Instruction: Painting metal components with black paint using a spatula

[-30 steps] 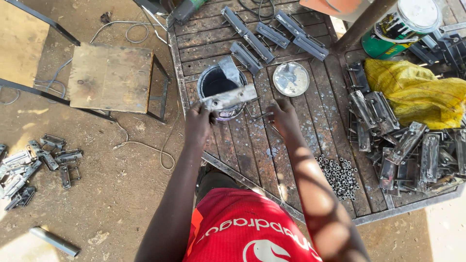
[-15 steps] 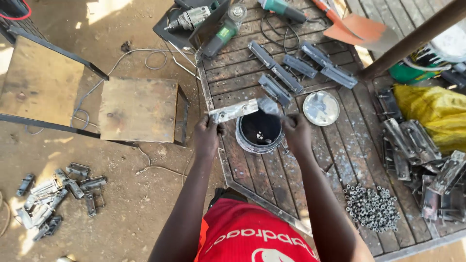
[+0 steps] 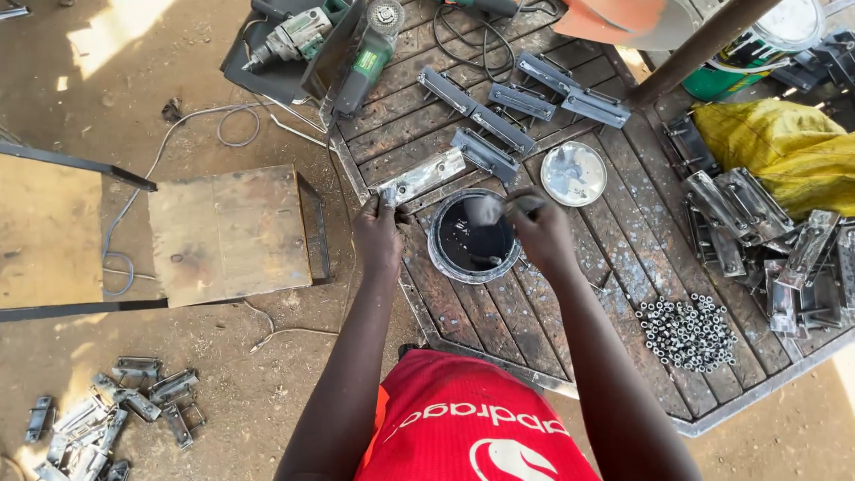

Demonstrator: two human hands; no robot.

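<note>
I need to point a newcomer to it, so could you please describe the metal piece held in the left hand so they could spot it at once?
Start at the slatted metal table and find the open paint can near its left edge. Just up and left of the can, the left hand grips one end of a long metal piece. Unlike the dull grey pieces beside it, it looks bright silver.

A drill and grinder lie above the table, nuts beside a yellow sack.
</note>
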